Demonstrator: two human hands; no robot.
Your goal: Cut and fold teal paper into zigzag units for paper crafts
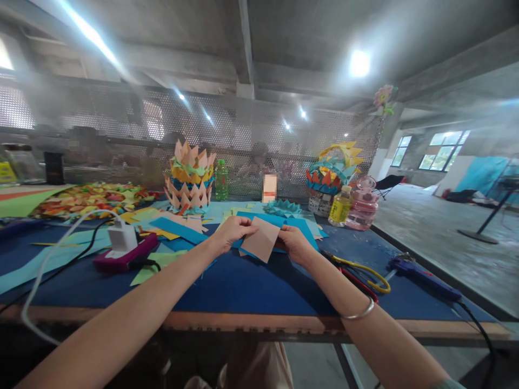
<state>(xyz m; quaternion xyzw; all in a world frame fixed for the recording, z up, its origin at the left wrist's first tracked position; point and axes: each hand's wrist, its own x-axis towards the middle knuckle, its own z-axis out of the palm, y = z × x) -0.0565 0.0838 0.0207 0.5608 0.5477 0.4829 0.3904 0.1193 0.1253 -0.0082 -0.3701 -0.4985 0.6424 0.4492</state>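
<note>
Above the blue table (251, 297), the left hand (231, 234) and right hand (297, 244) pinched a tan sheet (261, 241) in closed fingers (248, 229), partly hiding blue paper (305, 225). Far off, mesh (227, 135) half-veiled the concrete room (300, 32).

A tan paper square (261, 239) is held tilted above the blue tabletop (251, 294).

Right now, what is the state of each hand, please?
Left hand: closed, pinching the tan paper square.
Right hand: closed, holding the same square's right corner.
</note>
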